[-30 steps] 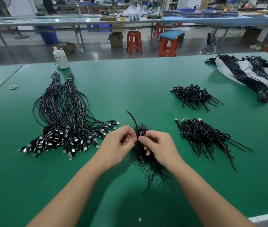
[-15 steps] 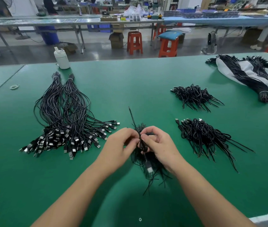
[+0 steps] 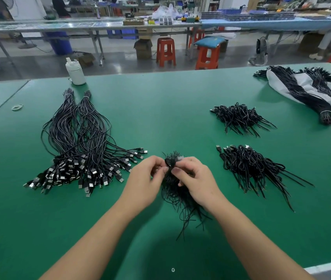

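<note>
The tail's gone. A sec ago a long black end stuck up above your fingers, and half a sec ago a plug hung below them. Now neither shows: the cable (image 3: 170,162) is drawn into a tight little coil btwn your fingertips. Your left hand (image 3: 146,178) pinches it from one side. Your right hand (image 3: 197,182) pinches it from the other w/ thumb and forefinger, the rest of the fingers curled under.

The coil sits just right of the plug ends of the big bundle (image 3: 79,142), held over the loose black pile (image 3: 180,201). My read: the winding's about done and the tie-off is what's left. After that it prob. joins the two heaps, near (image 3: 249,166) and far (image 3: 237,118), further right of the bundle.

Hard to make out:
- There's a pale blur at the top of the coil, by your right forefinger. It could be a plug, a tie or motion smear; can't tell.
- Your fingers hide whether a tie is already round the coil.
- The pile may be ties or thin leads, can't tell, and your right palm covers its middle.
- The cable's plug isn't clearly visible anywhere.
</note>
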The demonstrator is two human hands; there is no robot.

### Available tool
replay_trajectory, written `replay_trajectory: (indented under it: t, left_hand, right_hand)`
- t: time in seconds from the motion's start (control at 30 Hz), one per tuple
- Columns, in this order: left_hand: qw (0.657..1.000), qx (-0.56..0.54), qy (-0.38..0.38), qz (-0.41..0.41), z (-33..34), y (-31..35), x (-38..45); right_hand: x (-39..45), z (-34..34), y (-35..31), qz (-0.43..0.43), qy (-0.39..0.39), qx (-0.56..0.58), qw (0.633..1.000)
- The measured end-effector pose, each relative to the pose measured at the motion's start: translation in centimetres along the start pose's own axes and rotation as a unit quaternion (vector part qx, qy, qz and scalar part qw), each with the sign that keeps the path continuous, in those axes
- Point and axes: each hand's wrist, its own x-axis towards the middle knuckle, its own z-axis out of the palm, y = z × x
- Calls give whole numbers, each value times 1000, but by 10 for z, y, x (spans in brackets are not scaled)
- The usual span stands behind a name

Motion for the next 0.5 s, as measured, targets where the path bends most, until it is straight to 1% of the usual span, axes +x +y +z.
replay_trajectory:
  t: [0.1,0.13,0.2,0.27,0.37,0.43,0.5]
  left_hand:
    - [999,19,13,24,3,1,-1]
    - [998,31,19,44,4,1,-1]
    - [992,69,31,98,6,-1,-2]
    - [973,145,41,177,8,-5,-1]
    - [921,240,51,302,10,-17,1]
    - [900,256,52,349,11,-24,1]
    - [894,253,57,365,15,-30,1]
  right_hand:
    - [-1,1,2,29,-12,-26,999]
    - [-1,2,3,40,-14,-22,999]
    - [-1,4,4,68,-23,22,997]
    - [0,3,4,104,-42,83,990]
    - [2,-3,5,142,-74,124,979]
    - [3,-6,6,168,-94,147,970]
    - [4,-9,5,183,-107,160,964]
